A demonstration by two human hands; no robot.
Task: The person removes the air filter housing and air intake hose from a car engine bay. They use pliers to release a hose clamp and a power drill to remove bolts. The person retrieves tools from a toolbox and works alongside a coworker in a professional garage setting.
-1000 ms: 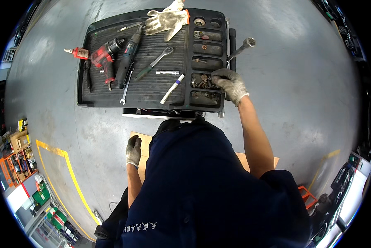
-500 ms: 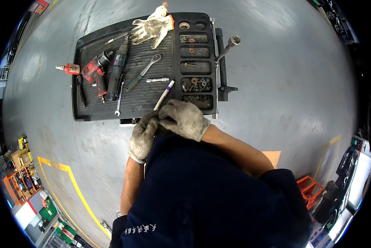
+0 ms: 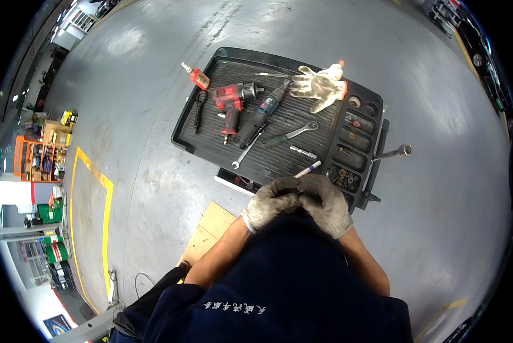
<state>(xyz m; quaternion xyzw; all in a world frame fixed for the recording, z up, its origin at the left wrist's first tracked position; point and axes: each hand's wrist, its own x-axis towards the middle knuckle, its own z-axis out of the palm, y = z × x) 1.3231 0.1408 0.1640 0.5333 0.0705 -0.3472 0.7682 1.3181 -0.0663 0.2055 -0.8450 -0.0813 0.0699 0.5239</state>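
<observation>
My left hand (image 3: 269,203) and my right hand (image 3: 327,204) wear soiled grey-white work gloves. They meet in front of my body at the tray's near edge, fingers curled in and fingertips together. Anything between the fingers is too dark and hidden to make out. A white marker-like pen (image 3: 308,169) lies on the black tool tray (image 3: 202,157) just beyond the fingertips. Past it are a silver socket extension (image 3: 303,152), a ratchet (image 3: 293,134) with a green handle and a combination wrench (image 3: 248,151). Small nuts and washers (image 3: 343,177) fill a compartment beside my right hand.
Farther back on the tray lie a red impact wrench (image 3: 230,108), a black cordless ratchet (image 3: 262,114) and a spare glove (image 3: 319,87). A red bottle (image 3: 198,78) stands at the left edge. A long socket tool (image 3: 396,152) juts out right. Cardboard (image 3: 208,230) lies on the floor.
My view has turned, so the tray appears tilted and farther right. Both hands stay together at its near edge; the right hand's fingers now curl inward beside the left's.
</observation>
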